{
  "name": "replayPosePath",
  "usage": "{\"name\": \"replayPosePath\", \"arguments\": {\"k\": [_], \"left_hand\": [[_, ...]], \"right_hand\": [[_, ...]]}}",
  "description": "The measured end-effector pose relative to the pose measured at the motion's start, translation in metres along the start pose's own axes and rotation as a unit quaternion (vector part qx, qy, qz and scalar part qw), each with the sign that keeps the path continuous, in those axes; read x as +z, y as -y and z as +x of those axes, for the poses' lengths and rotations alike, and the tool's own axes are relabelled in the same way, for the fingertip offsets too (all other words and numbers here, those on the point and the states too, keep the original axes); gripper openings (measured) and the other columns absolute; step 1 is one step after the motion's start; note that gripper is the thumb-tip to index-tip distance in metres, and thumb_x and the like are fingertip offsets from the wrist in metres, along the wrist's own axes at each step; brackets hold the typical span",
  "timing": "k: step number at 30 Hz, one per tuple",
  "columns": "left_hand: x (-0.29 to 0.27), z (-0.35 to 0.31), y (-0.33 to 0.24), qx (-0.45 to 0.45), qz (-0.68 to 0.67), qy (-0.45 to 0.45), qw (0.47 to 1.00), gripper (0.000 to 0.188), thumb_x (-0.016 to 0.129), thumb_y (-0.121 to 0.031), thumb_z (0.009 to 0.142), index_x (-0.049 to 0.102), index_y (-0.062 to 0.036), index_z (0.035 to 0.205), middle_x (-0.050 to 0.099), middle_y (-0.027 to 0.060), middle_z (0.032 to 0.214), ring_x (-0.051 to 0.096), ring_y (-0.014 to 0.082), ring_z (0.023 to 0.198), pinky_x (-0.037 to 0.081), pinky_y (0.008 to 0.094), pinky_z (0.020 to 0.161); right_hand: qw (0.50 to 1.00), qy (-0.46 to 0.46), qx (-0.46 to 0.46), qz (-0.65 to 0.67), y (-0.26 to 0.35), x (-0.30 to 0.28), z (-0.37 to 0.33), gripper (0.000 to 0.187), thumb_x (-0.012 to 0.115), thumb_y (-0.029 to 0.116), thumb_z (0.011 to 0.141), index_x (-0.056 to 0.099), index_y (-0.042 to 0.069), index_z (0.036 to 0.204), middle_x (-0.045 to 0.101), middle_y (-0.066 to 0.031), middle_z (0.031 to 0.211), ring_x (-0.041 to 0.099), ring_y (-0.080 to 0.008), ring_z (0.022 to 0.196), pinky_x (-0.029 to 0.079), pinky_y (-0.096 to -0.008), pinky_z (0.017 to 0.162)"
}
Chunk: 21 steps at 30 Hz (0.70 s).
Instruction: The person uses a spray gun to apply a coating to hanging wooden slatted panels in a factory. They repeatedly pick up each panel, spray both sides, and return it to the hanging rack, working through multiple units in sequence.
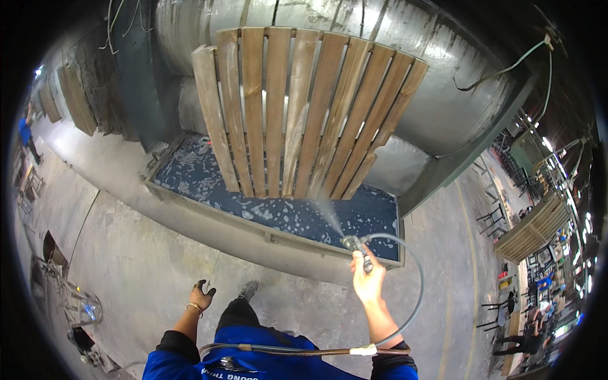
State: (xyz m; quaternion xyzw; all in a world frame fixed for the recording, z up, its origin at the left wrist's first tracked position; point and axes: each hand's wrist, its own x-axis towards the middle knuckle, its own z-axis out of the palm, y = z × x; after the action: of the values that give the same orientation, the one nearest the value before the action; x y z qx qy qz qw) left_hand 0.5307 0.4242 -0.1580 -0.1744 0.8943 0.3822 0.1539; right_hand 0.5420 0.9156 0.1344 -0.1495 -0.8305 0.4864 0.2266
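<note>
My right hand (368, 277) is wrapped round a spray gun (354, 244), which throws a pale mist up and left. The mist reaches the lower edge of a slatted wooden panel (310, 114) hanging upright in front of me. Brown slats make up the panel, some with whitish streaks. A thin grey hose (419, 278) loops from the gun down past my right forearm. Low on the left, my left hand (201, 297) wears a dark glove, finger and thumb apart, nothing visible in it. Below the panel lies a trough (269, 237) of dark liquid with pale foam patches.
A large metal duct (468, 107) runs behind the panel. A brown tube (304, 350) crosses my waist. Another slatted panel (535, 228) stands far right, near black chairs and people. At left are a metal frame (76, 307) and a distant person in blue (25, 133).
</note>
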Motion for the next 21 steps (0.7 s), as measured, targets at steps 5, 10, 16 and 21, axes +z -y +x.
{"name": "replayPosePath", "arguments": {"k": [5, 10, 16, 21], "left_hand": [[-0.012, -0.022, 0.036, -0.060, -0.021, 0.009, 0.998, 0.078, 0.085, -0.039, 0.079, 0.055, 0.0052, 0.135, 0.059, 0.0309, 0.137, 0.056, 0.0390, 0.132, 0.045, 0.0421, 0.109], [-0.034, 0.013, 0.113, -0.158, 0.134, 0.073, 0.976, 0.083, 0.083, -0.047, 0.079, 0.054, 0.0055, 0.137, 0.060, 0.0285, 0.138, 0.057, 0.0391, 0.131, 0.046, 0.0405, 0.109], [-0.085, 0.083, 0.156, -0.137, 0.201, 0.125, 0.962, 0.084, 0.077, -0.053, 0.081, 0.056, 0.0056, 0.138, 0.062, 0.0280, 0.135, 0.057, 0.0376, 0.131, 0.047, 0.0395, 0.109], [-0.136, 0.149, 0.166, -0.077, 0.130, 0.096, 0.984, 0.070, 0.076, -0.044, 0.083, 0.059, 0.0033, 0.133, 0.066, 0.0256, 0.129, 0.061, 0.0370, 0.125, 0.049, 0.0392, 0.106]], "right_hand": [[0.989, 0.063, 0.135, 0.021, 0.008, 0.011, -0.019, 0.043, 0.071, 0.025, 0.099, 0.066, -0.003, 0.130, 0.066, -0.0017, 0.070, 0.062, -0.0067, 0.066, 0.052, -0.0241, 0.064], [0.959, -0.078, -0.246, 0.118, 0.118, -0.015, -0.025, 0.056, 0.066, 0.037, 0.101, 0.061, -0.008, 0.134, 0.067, -0.0054, 0.072, 0.059, -0.0087, 0.062, 0.050, -0.0272, 0.057], [0.907, -0.189, -0.368, 0.081, 0.234, 0.023, -0.042, 0.080, 0.054, 0.062, 0.100, 0.061, -0.012, 0.129, 0.064, -0.0084, 0.066, 0.054, -0.0096, 0.053, 0.045, -0.0258, 0.055], [0.968, -0.043, -0.241, -0.052, 0.227, 0.125, -0.035, 0.061, 0.074, 0.042, 0.094, 0.064, -0.006, 0.130, 0.073, -0.0120, 0.088, 0.068, -0.0129, 0.076, 0.055, -0.0282, 0.070]]}}
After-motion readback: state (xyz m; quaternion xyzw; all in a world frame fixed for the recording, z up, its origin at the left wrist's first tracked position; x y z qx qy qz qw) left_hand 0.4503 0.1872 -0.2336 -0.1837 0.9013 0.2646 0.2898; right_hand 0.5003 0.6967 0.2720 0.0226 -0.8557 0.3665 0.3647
